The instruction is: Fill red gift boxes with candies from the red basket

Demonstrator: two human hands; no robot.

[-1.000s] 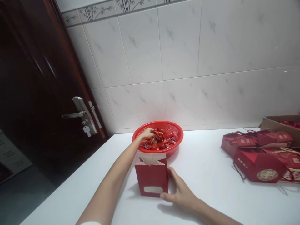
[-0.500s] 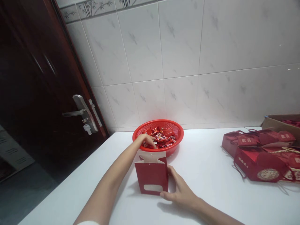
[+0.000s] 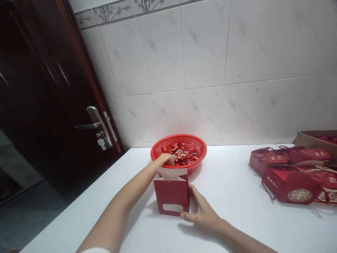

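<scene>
A red paper box stands upright on the white table, its top open and a pale oval window low on its front. My right hand grips its right side, thumb at the front lower corner. Behind the box is a red plastic basket holding several red-wrapped packets. My left hand is inside the basket's near left part, its fingers curled down among the packets. Whatever its fingertips pinch is hidden.
Several red gift boxes with cords lie at the right, before a cardboard box with red items. A tiled wall runs behind the table. At left is a dark door with a metal handle.
The fingers of my left hand have curled in and reach lower among the packets. My right hand stays on the red box. The view has shifted slightly.
</scene>
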